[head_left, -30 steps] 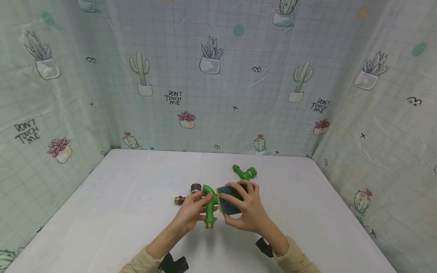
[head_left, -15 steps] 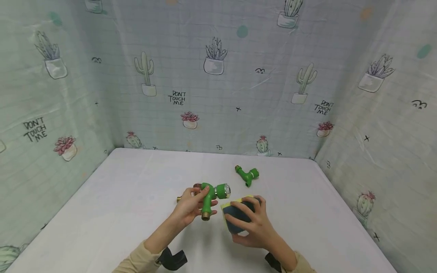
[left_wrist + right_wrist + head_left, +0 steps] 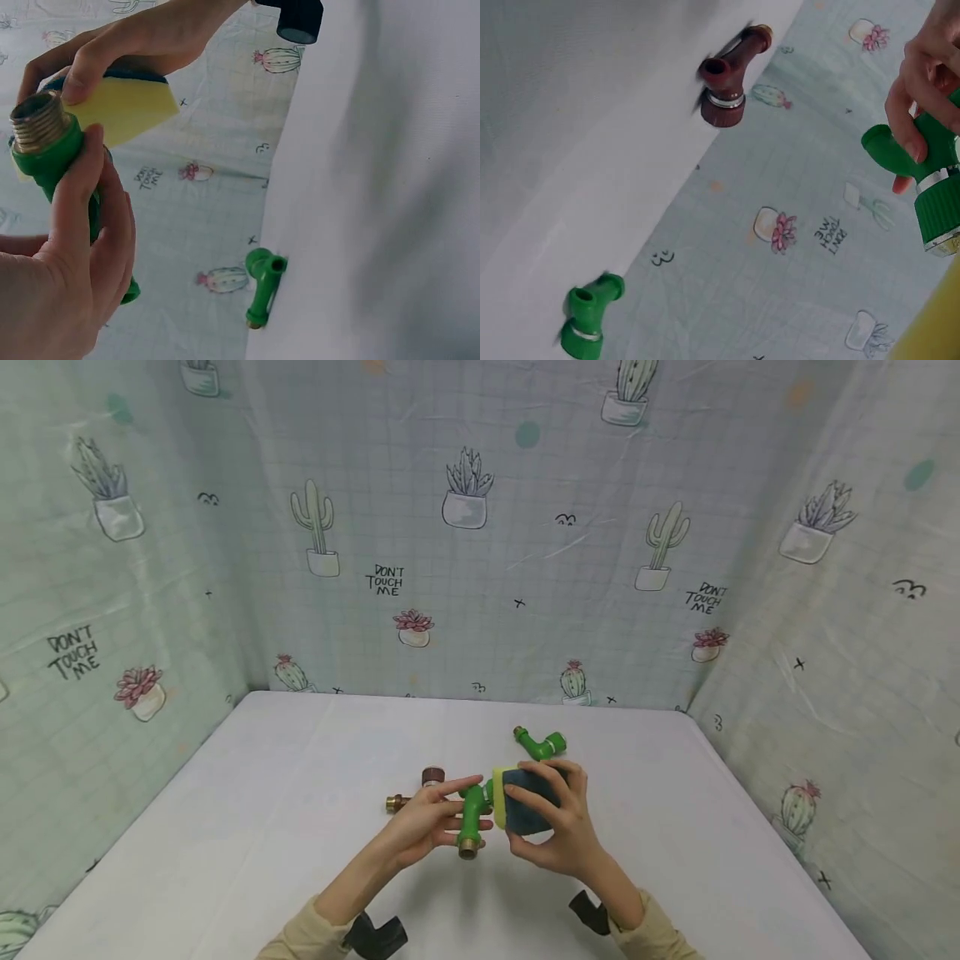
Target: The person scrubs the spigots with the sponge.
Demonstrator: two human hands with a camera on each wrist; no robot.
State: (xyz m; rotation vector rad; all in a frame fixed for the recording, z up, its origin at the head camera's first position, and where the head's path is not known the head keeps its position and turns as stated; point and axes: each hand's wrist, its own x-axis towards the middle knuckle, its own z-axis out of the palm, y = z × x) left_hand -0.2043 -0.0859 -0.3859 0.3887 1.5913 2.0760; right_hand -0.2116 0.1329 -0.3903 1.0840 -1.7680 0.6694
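Observation:
My left hand (image 3: 423, 827) holds a green plastic faucet (image 3: 471, 814) above the table, its brass threaded end pointing down toward me. Thumb and fingers lie around its body in the left wrist view, where the brass thread (image 3: 41, 127) is plain. A two-layer sponge (image 3: 521, 820), dark blue and yellow, is gripped by my right hand (image 3: 566, 831). Its yellow face is at the faucet's knob in the head view and hides most of it. From the right wrist, the green knob (image 3: 939, 210) appears close to the sponge's yellow edge (image 3: 934, 322).
A second green faucet (image 3: 542, 747) lies on the white table (image 3: 300, 760) at the back right. Behind my left hand lies a dark red faucet (image 3: 432, 777) with a brass end. Black fittings (image 3: 378, 937) sit at both wrists. A cactus-printed cloth (image 3: 465, 610) encloses the table.
The sponge came away from the knob, baring its clear end, then moved up and left to it again. The faucet has shifted slightly right, and my left fingers have straightened somewhat.

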